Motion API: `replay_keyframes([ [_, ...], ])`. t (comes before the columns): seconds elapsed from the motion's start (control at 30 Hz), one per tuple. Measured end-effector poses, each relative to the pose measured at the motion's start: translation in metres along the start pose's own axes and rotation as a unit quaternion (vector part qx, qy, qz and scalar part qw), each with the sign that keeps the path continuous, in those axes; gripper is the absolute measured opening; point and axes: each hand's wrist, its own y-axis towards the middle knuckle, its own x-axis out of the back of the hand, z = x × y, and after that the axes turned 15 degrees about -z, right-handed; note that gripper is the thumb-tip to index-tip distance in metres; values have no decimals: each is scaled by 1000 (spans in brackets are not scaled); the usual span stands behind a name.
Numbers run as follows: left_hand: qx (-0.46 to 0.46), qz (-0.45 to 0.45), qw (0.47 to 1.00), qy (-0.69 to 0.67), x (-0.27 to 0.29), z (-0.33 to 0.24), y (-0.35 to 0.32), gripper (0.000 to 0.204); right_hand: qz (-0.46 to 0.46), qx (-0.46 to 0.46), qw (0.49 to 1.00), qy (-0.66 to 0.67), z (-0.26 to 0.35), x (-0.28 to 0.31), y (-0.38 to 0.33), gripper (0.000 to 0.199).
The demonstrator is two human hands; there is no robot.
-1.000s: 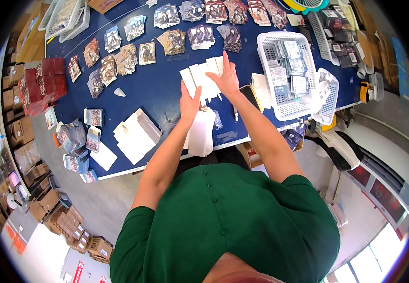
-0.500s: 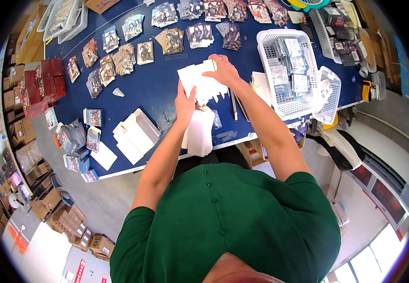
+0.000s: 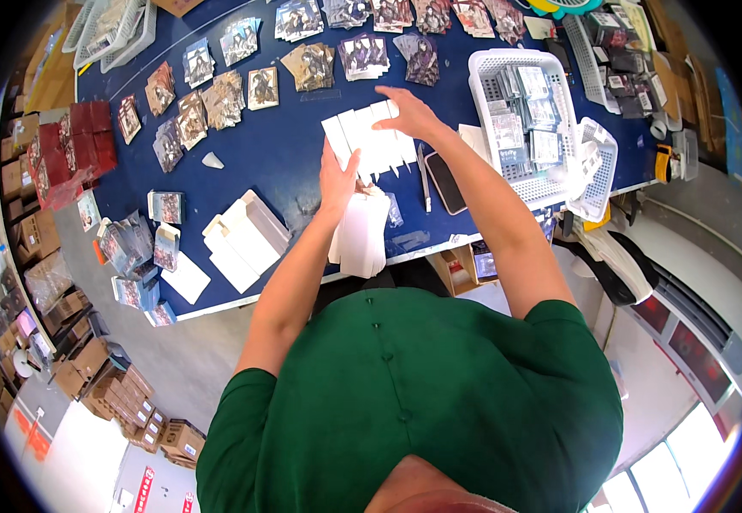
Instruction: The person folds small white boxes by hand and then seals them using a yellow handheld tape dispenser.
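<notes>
Gripping the boxes (image 3: 368, 141) near upper centre, my left fingers (image 3: 353, 162) are closed on one end while my right fingers (image 3: 400, 96) stand spread over the other; uneven pressure could splay the row. At upper right, a basket (image 3: 479, 85) holds small packs (image 3: 545, 145).

Bare blue tabletop (image 3: 251, 158) affords lateral passage left of the left hand (image 3: 335, 177), limited nearside by an open white box (image 3: 247, 239) and beyond by card piles (image 3: 223, 100). White pieces (image 3: 362, 132) occupy the space between both hands. Rightward, a high-walled white basket (image 3: 550, 191) obstructs, with a phone (image 3: 446, 182) nearer.
</notes>
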Motion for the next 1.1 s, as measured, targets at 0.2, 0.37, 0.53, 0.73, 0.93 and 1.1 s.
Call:
replay_keyframes([
  [0.2,95,60,994,-15,12,-1,9,62,-111,-55,992,-34,22,11,-37,92],
  [0.37,55,-40,996,59,38,-11,-1,62,-259,54,963,-52,32,26,-96,65],
  [0.53,-167,-61,963,204,74,1,-98,86,-201,26,976,80,46,2,-194,32],
  [0.73,-135,-44,949,281,54,6,-170,105,-39,-42,989,138,45,-35,-254,31],
  [0.93,-128,-54,963,230,61,-7,-168,108,-23,-27,991,133,45,-18,-256,31],
  [1.1,-139,17,984,106,106,-55,-174,113,-83,-18,946,312,89,19,-246,36],
])
